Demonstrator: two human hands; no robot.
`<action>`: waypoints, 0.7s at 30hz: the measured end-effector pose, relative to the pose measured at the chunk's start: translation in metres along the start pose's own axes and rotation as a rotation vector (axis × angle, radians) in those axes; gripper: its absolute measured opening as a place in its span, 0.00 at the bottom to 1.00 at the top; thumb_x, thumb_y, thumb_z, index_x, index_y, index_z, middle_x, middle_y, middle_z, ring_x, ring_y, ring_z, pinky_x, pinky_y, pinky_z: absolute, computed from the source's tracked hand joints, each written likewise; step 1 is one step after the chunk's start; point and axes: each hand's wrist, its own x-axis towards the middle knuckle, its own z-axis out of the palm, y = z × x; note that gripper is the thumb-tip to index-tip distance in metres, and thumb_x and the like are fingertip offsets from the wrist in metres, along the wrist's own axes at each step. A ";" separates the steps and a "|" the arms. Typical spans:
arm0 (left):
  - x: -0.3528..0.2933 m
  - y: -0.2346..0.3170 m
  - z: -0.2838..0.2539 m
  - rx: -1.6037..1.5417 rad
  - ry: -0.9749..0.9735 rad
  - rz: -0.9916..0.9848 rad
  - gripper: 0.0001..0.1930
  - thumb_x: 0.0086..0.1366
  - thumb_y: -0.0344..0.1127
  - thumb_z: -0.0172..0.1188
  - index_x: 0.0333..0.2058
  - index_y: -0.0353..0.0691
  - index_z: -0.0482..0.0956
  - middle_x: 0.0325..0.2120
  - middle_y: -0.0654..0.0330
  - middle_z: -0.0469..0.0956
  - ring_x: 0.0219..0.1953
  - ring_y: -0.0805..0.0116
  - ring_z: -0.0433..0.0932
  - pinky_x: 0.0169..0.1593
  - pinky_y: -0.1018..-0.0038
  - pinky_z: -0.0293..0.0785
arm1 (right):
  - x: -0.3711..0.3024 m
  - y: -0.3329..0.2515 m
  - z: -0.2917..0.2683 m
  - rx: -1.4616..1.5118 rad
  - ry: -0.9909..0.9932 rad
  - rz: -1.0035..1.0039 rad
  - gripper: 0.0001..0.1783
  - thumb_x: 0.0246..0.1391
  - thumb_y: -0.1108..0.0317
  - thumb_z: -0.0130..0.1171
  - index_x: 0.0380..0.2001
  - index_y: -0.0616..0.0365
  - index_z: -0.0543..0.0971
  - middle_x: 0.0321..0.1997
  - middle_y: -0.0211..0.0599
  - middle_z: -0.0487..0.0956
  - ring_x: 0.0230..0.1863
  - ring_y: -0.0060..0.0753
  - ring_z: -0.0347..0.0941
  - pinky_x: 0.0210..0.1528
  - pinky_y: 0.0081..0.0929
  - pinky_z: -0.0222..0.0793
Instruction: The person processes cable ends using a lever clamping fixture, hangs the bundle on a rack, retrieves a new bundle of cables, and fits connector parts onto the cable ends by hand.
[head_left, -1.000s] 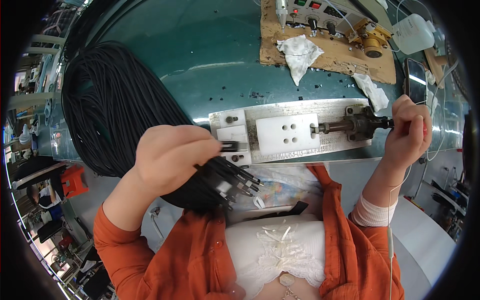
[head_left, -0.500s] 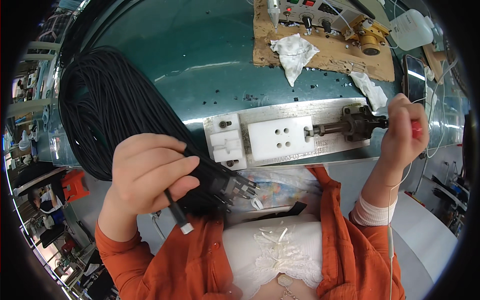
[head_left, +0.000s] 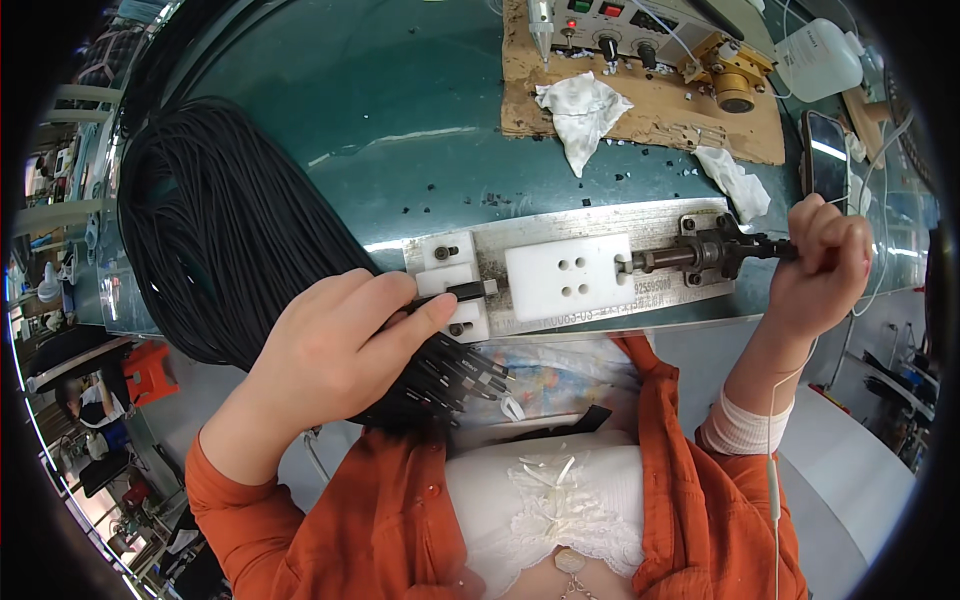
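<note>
My left hand [head_left: 345, 335] pinches a black cable connector [head_left: 468, 291] with a metal tip. The connector lies in the groove of the small white block [head_left: 440, 256] at the left of a clamping fixture. Its metal tip points at the larger white block [head_left: 570, 278] with several round holes, a small gap between them. My right hand [head_left: 825, 250] is closed around the handle end of the fixture's toggle clamp [head_left: 710, 250]; the red grip is mostly hidden in the fingers. A large bundle of black cables [head_left: 240, 230] lies at the left, its connector ends [head_left: 465, 375] gathered below my left hand.
Behind the fixture's metal base plate [head_left: 620, 212], a control box [head_left: 640, 30] and a brass-coloured device [head_left: 735, 75] stand on cardboard [head_left: 520, 100]. Crumpled white wipes [head_left: 585, 115], a phone [head_left: 826, 155] and a white bottle [head_left: 820, 60] are nearby. Black scraps dot the green table [head_left: 400, 100].
My left hand has moved up and right, bringing the connector from beside the fixture into the small white block. My right hand has shifted slightly on the handle, and the larger block sits slightly farther right.
</note>
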 end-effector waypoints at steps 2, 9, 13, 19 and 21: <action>0.001 -0.003 -0.001 0.013 -0.009 0.007 0.18 0.44 0.25 0.60 0.39 0.40 0.78 0.27 0.60 0.69 0.22 0.67 0.69 0.24 0.73 0.67 | -0.007 -0.001 0.018 -0.496 -0.349 -0.190 0.13 0.44 0.73 0.58 0.15 0.57 0.64 0.13 0.30 0.62 0.17 0.27 0.54 0.20 0.24 0.47; -0.011 -0.016 -0.015 -0.197 0.064 0.013 0.18 0.47 0.23 0.59 0.40 0.36 0.78 0.28 0.57 0.73 0.24 0.62 0.73 0.26 0.72 0.70 | -0.003 -0.011 0.008 -0.349 -0.187 0.021 0.13 0.34 0.77 0.63 0.16 0.58 0.67 0.16 0.32 0.65 0.19 0.31 0.59 0.21 0.26 0.53; -0.001 -0.051 -0.019 -0.261 0.083 -0.148 0.14 0.50 0.27 0.60 0.38 0.38 0.79 0.30 0.56 0.76 0.33 0.59 0.76 0.37 0.67 0.72 | -0.002 -0.014 0.026 -0.617 -0.532 -0.074 0.14 0.35 0.74 0.65 0.16 0.56 0.66 0.16 0.34 0.67 0.18 0.34 0.62 0.22 0.26 0.57; -0.010 -0.122 -0.013 -0.015 0.022 -0.324 0.02 0.51 0.27 0.59 0.26 0.39 0.75 0.25 0.58 0.72 0.31 0.58 0.71 0.36 0.67 0.67 | 0.012 -0.017 0.056 -0.521 -1.046 0.106 0.17 0.37 0.62 0.68 0.16 0.55 0.69 0.16 0.34 0.69 0.20 0.41 0.66 0.23 0.31 0.60; -0.017 -0.124 -0.013 -0.067 0.008 -0.328 0.03 0.51 0.27 0.59 0.27 0.39 0.76 0.26 0.58 0.73 0.33 0.58 0.71 0.37 0.67 0.67 | 0.011 -0.010 0.060 -0.476 -1.124 0.155 0.16 0.37 0.60 0.67 0.17 0.56 0.71 0.16 0.35 0.70 0.21 0.41 0.67 0.23 0.32 0.61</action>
